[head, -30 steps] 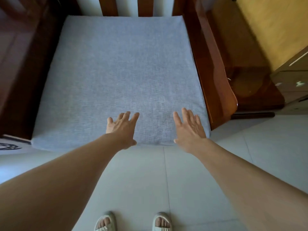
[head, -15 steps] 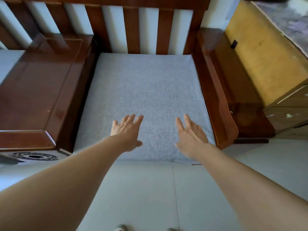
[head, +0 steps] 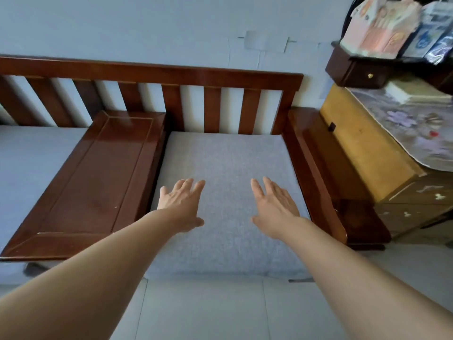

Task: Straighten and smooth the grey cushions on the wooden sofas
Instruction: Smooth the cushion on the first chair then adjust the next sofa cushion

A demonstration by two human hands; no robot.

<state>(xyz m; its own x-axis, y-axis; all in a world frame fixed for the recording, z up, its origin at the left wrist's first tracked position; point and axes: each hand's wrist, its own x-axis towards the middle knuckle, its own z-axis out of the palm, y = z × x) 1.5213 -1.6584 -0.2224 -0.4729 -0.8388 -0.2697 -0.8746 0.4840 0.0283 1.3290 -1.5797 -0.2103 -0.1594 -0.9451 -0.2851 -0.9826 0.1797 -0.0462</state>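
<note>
While both our palms face down over the grey cushion (head: 228, 165), the left hand (head: 180, 204) and right hand (head: 274, 207) have straight, spread fingers and hold nothing; whether they press the fabric or float just above it we cannot tell. They sit level with each other, neither nearer, over the middle of the cushion, whose far stretch runs on ahead of the fingertips toward the slatted backrest (head: 171, 99). It fills the seat between the wooden panel (head: 98, 173) on the left and the armrest (head: 313, 173) on the right. We judge the open room lies forward and back; sideways the wood closes in quickly.
</note>
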